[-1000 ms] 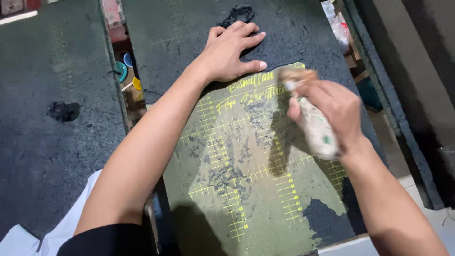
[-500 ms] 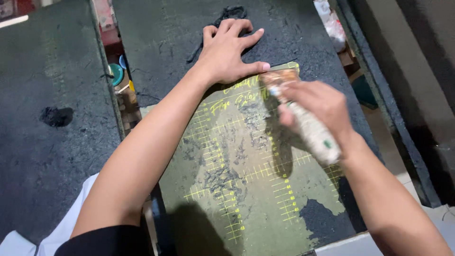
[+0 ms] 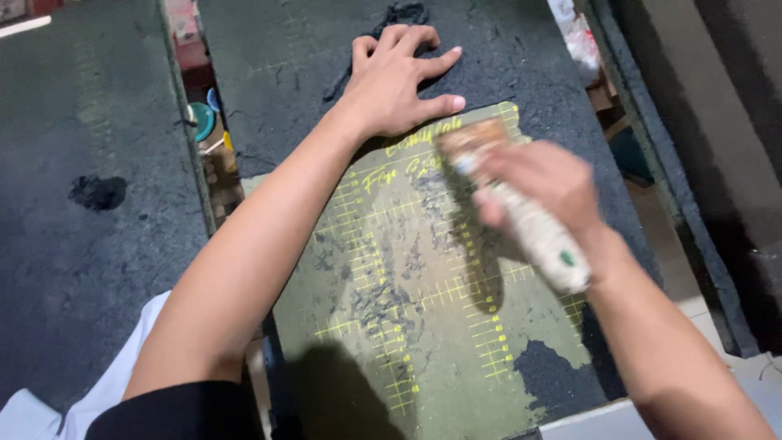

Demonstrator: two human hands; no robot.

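Observation:
A green cutting mat [image 3: 407, 326] with yellow grid lines lies on a black, powder-covered tabletop [image 3: 505, 57]. Dark powder is smeared and piled over the mat. My left hand [image 3: 395, 77] rests flat, fingers spread, on the tabletop just past the mat's far edge. My right hand [image 3: 538, 183] is closed around a brush [image 3: 542, 236] with a white wrapped handle. Its brown bristle head [image 3: 468, 138] touches the mat's far end, blurred by motion.
A second black tabletop [image 3: 81, 204] stands to the left across a narrow gap holding small coloured items [image 3: 204, 118]. A dark powder spot [image 3: 98, 193] sits on it. White bags [image 3: 578, 37] lie at the upper right. A white surface [image 3: 586, 420] edges the mat's near side.
My right hand has swept the brush leftward across the mat's far end. My left hand has stayed flat in the same place.

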